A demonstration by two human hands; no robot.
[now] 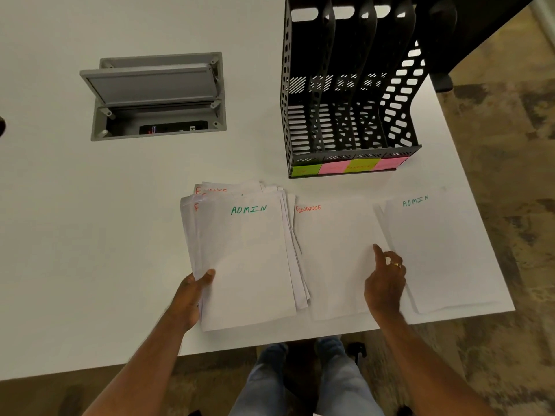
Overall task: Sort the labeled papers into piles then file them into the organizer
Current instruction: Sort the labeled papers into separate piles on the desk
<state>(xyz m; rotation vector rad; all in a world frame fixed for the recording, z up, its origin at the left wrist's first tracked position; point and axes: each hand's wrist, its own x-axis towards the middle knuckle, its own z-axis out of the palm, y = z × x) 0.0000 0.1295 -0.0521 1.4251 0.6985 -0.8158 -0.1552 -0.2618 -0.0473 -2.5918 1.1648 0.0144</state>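
Note:
A fanned stack of white papers [246,259] lies on the white table, its top sheet marked ADMIN in green, with sheets marked FINANCE in red showing behind it. My left hand [192,292] grips the stack's lower left edge, thumb on top. To the right lies a FINANCE sheet [333,253], and further right an ADMIN pile [441,250]. My right hand [386,280] hovers over the FINANCE sheet's right edge, fingers loosely curled and index finger extended, holding nothing. The black mesh organizer [348,85] stands behind, empty, with green and pink sticky labels on its front.
An open grey cable hatch [156,94] is set into the table at the back left. The table's right edge [480,205] runs close by the ADMIN pile, and its front edge lies just below the papers. My legs and a patterned carpet show below.

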